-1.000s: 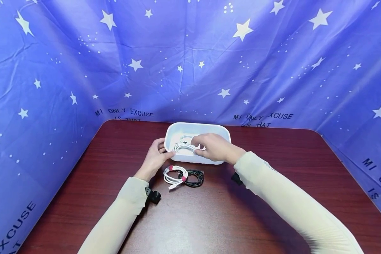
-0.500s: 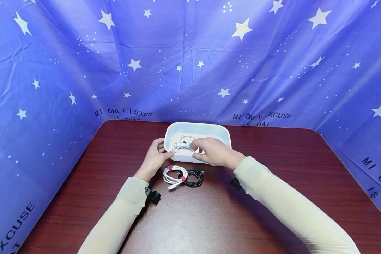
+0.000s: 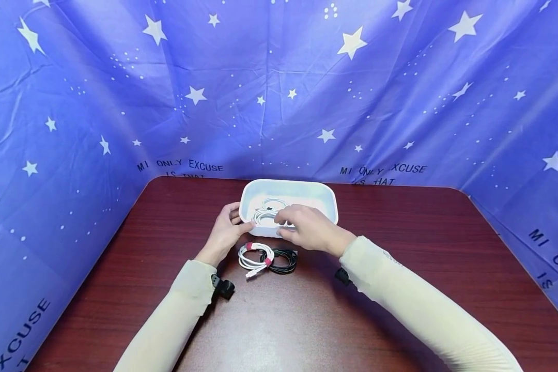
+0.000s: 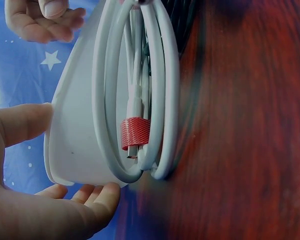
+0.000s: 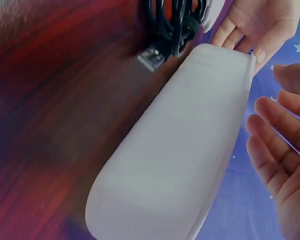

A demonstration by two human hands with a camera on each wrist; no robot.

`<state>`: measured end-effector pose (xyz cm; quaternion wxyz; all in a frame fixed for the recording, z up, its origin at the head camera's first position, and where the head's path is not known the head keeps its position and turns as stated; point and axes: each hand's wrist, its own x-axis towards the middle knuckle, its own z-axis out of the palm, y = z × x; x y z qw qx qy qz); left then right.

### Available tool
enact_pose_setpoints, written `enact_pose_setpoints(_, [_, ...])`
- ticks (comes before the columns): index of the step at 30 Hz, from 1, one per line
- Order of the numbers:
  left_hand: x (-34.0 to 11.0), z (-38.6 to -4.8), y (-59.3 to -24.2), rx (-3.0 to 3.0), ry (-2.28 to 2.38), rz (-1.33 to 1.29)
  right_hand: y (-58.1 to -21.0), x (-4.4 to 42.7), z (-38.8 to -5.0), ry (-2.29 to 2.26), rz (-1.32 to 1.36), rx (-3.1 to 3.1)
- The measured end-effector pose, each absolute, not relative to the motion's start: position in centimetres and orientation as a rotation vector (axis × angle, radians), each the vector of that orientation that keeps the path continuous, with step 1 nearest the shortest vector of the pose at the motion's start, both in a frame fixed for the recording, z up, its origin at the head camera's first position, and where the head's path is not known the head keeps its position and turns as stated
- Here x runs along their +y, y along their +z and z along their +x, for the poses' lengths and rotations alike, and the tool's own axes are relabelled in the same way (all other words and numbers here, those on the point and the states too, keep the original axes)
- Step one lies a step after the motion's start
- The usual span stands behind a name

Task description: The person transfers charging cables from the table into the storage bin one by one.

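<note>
On the table a white plastic bin holds white coiled cables, partly hidden by my right hand. My left hand grips the bin's left end, thumb on the rim and fingers against the side. Over the front rim hovers my right hand; in the right wrist view its fingers are loosely bent, with nothing between them. Just in front of the bin lies a white coiled cable bound with red straps. It partly overlaps a black coiled cable with a USB plug.
The dark red wooden table has rounded far corners. A blue star-printed curtain hangs around its back and sides. Black wrist cameras sit under both sleeves.
My right hand has drawn slightly back toward the bin's front rim and a little left. The left hand keeps its grip on the bin. The cables lie as before.
</note>
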<state>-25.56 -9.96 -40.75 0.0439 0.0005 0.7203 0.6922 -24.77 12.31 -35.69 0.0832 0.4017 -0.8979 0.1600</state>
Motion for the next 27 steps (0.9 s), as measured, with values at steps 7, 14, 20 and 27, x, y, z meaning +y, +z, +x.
enact_pose_setpoints(7, [-10.0, -25.6, -40.8, 2.202, 2.124, 0.013, -35.8, 11.8, -24.0, 0.514, 1.206, -2.683])
enact_pose_setpoints(14, [-10.0, -25.6, -40.9, 2.210, 2.114, 0.012, -36.1, 11.3, -23.3, 0.541, 1.206, -2.697])
enact_pose_setpoints(20, [-10.0, -25.7, -41.0, 2.197, 2.129, 0.032, -36.6, 10.9, -22.9, 0.580, 1.186, -2.729])
enact_pose_setpoints(27, [-10.1, -25.6, -41.0, 2.189, 2.132, 0.041, -37.2, 10.3, -22.5, 0.621, 1.172, -2.751])
